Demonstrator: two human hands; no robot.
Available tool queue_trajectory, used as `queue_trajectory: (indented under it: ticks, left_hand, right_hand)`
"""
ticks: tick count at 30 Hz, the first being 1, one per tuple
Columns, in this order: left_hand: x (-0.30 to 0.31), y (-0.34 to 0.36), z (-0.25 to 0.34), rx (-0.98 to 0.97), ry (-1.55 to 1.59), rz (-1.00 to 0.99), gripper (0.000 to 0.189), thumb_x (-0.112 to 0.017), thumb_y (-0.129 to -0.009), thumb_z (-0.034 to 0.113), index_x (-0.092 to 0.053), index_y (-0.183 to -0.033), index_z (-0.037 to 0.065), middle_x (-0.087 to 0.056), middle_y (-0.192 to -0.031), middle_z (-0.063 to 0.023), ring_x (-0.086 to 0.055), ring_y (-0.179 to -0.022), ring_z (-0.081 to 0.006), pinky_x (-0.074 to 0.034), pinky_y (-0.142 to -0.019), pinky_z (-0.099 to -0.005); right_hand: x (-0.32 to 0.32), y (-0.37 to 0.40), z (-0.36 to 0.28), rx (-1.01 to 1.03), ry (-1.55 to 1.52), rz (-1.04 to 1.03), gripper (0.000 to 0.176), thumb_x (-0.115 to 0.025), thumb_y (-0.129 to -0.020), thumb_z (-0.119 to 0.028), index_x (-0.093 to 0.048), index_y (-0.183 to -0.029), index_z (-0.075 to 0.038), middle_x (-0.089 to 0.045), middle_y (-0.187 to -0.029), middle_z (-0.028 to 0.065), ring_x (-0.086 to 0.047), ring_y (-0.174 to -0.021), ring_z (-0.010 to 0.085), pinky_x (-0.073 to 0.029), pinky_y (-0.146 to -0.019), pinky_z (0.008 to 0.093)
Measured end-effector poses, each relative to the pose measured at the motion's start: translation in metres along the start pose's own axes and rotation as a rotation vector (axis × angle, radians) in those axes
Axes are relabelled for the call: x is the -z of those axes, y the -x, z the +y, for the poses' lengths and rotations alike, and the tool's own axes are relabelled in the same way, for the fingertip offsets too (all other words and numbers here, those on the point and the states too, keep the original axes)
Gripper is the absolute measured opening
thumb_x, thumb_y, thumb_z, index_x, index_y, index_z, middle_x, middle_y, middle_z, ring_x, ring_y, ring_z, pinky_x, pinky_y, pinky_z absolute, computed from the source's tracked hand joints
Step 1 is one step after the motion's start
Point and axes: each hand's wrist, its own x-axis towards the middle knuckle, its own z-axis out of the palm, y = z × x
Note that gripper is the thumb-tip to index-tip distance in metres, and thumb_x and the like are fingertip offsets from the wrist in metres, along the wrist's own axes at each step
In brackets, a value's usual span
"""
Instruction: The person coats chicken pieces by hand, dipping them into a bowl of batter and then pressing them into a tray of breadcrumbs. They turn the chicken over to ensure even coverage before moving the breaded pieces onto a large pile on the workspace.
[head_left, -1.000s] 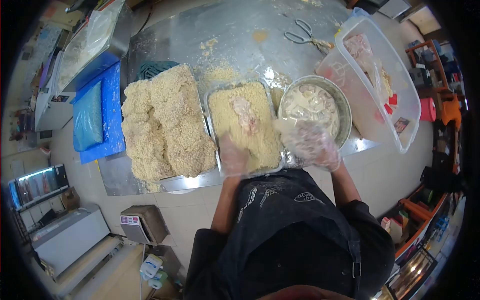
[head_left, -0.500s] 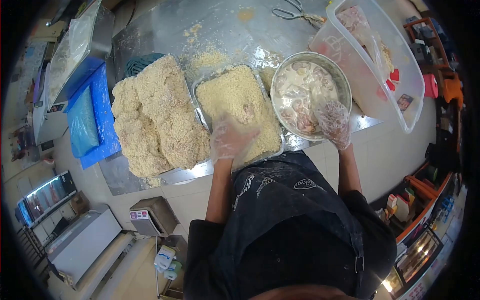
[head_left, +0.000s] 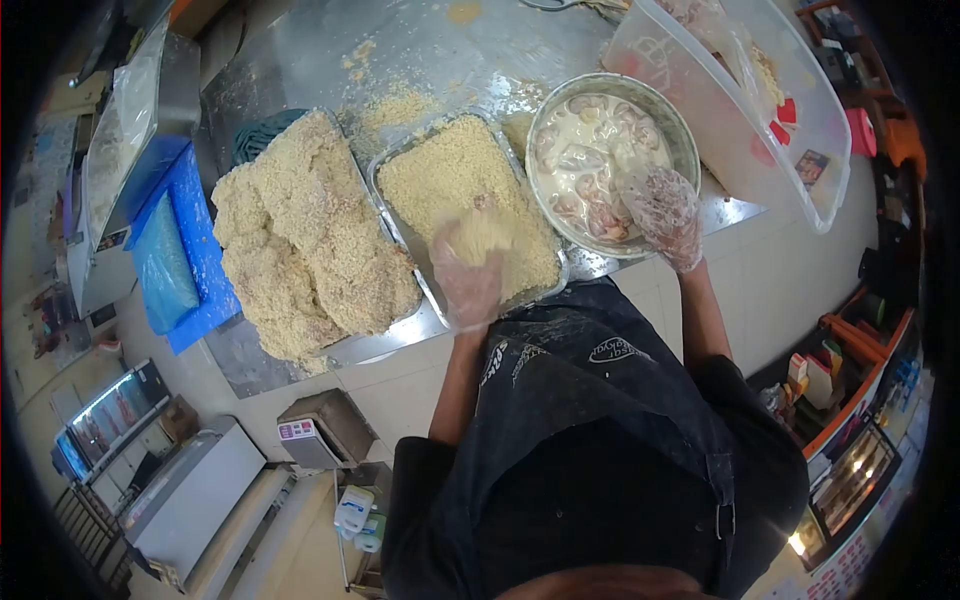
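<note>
My left hand (head_left: 468, 268), in a clear plastic glove, cups a heap of breadcrumbs over the near part of the crumb tray (head_left: 392, 158). The meat piece laid in the crumbs is buried and out of sight. My right hand (head_left: 662, 212), also gloved, reaches into the metal bowl (head_left: 688, 140) of pale batter and grips a battered meat piece (head_left: 610, 218) at the bowl's near side. Left of the crumb tray, a big pile of breaded pieces (head_left: 305, 235) fills another tray.
A clear plastic tub (head_left: 800, 90) with raw meat stands at the far right. A blue board (head_left: 195, 250) with a blue bag lies left of the breaded pile. Loose crumbs scatter on the steel table (head_left: 300, 60). A small scale (head_left: 312, 430) sits on the floor below.
The exposed meat piece in the crumbs got covered. My left hand scooped up crumbs over it. My right hand moved from the table edge into the batter bowl and closed on a piece.
</note>
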Motion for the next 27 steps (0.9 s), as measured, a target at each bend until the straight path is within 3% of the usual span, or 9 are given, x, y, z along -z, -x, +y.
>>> queue_trajectory:
  ticks: [5, 8, 11, 14, 17, 19, 21, 26, 27]
  left_hand:
    - [-0.008, -0.045, 0.016, -0.378, 0.053, 0.143, 0.070, -0.075, -0.076, 0.010, -0.040, -0.136, -0.002, -0.049, -0.131, -0.0217, -0.049, -0.123, -0.0305, -0.040, -0.104, -0.0372]
    - [-0.005, -0.057, 0.029, -0.472, -0.118, 0.109, 0.080, -0.071, -0.084, 0.034, -0.032, -0.145, -0.001, -0.039, -0.144, -0.0266, -0.038, -0.135, -0.0369, -0.029, -0.112, -0.0464]
    - [-0.015, -0.067, 0.013, -0.544, -0.917, -0.148, 0.092, -0.054, -0.088, 0.059, -0.020, -0.150, 0.000, -0.024, -0.152, -0.0281, -0.021, -0.144, -0.0379, -0.013, -0.114, -0.0589]
    - [-0.017, -0.076, -0.008, -0.605, -1.069, -0.010, 0.095, -0.037, -0.089, 0.070, -0.018, -0.151, 0.001, -0.021, -0.155, -0.0254, -0.015, -0.146, -0.0370, -0.005, -0.112, -0.0663]
    - [-0.029, -0.069, -0.003, -0.501, -0.939, -0.060, 0.084, -0.043, -0.091, 0.062, -0.028, -0.148, 0.002, -0.024, -0.154, -0.0240, -0.023, -0.143, -0.0384, -0.006, -0.111, -0.0675]
    - [-0.016, -0.080, -0.001, -0.768, -1.228, -0.056, 0.076, -0.047, -0.092, 0.056, -0.036, -0.142, 0.000, -0.035, -0.148, -0.0249, -0.033, -0.139, -0.0373, -0.015, -0.110, -0.0652]
    - [0.004, -0.094, 0.002, -0.620, -1.149, -0.084, 0.070, -0.052, -0.090, 0.052, -0.043, -0.136, -0.001, -0.045, -0.139, -0.0250, -0.042, -0.133, -0.0357, -0.026, -0.109, -0.0600]
    - [0.020, -0.115, 0.102, 0.354, -0.706, -0.455, 0.077, -0.069, -0.079, 0.045, -0.045, -0.133, -0.006, -0.061, -0.121, -0.0219, -0.055, -0.120, -0.0317, -0.046, -0.100, -0.0389]
    - [0.014, -0.116, 0.087, 0.286, -0.675, -0.371, 0.078, -0.072, -0.078, 0.041, -0.043, -0.134, -0.006, -0.061, -0.120, -0.0226, -0.058, -0.114, -0.0325, -0.047, -0.097, -0.0383]
  right_hand:
    - [-0.002, 0.002, 0.004, 0.027, 0.031, 0.006, 0.039, -0.073, -0.072, -0.017, -0.070, -0.110, -0.012, -0.064, -0.121, 0.0097, -0.055, -0.119, 0.0316, -0.037, -0.105, 0.0468]
    - [-0.009, 0.008, 0.008, 0.025, 0.061, 0.021, 0.037, -0.073, -0.072, -0.018, -0.071, -0.109, -0.012, -0.064, -0.119, 0.0096, -0.055, -0.119, 0.0312, -0.038, -0.105, 0.0469]
    - [-0.007, 0.010, 0.006, 0.001, 0.039, 0.011, 0.036, -0.072, -0.072, -0.019, -0.072, -0.108, -0.013, -0.065, -0.118, 0.0096, -0.055, -0.119, 0.0314, -0.038, -0.104, 0.0474]
    - [-0.001, -0.003, 0.000, 0.009, 0.026, 0.001, 0.037, -0.072, -0.073, -0.019, -0.072, -0.109, -0.014, -0.065, -0.118, 0.0095, -0.055, -0.119, 0.0320, -0.038, -0.104, 0.0477]
    - [0.001, 0.003, -0.007, 0.007, 0.028, -0.026, 0.037, -0.072, -0.073, -0.019, -0.071, -0.110, -0.013, -0.064, -0.120, 0.0098, -0.055, -0.119, 0.0326, -0.038, -0.104, 0.0475]
    - [0.000, -0.001, -0.002, -0.019, 0.003, -0.040, 0.037, -0.072, -0.074, -0.019, -0.071, -0.111, -0.013, -0.064, -0.121, 0.0101, -0.054, -0.119, 0.0327, -0.038, -0.104, 0.0471]
    - [-0.001, -0.001, -0.004, -0.041, -0.024, -0.032, 0.036, -0.072, -0.075, -0.020, -0.070, -0.111, -0.013, -0.063, -0.123, 0.0101, -0.054, -0.120, 0.0326, -0.038, -0.104, 0.0470]
    - [0.002, -0.001, -0.008, -0.111, -0.067, 0.009, 0.037, -0.073, -0.076, -0.022, -0.070, -0.112, -0.012, -0.062, -0.126, 0.0094, -0.052, -0.122, 0.0317, -0.038, -0.104, 0.0470]
    - [0.000, 0.001, -0.003, -0.077, -0.037, 0.010, 0.038, -0.073, -0.076, -0.022, -0.070, -0.112, -0.012, -0.061, -0.126, 0.0091, -0.052, -0.123, 0.0316, -0.038, -0.104, 0.0470]
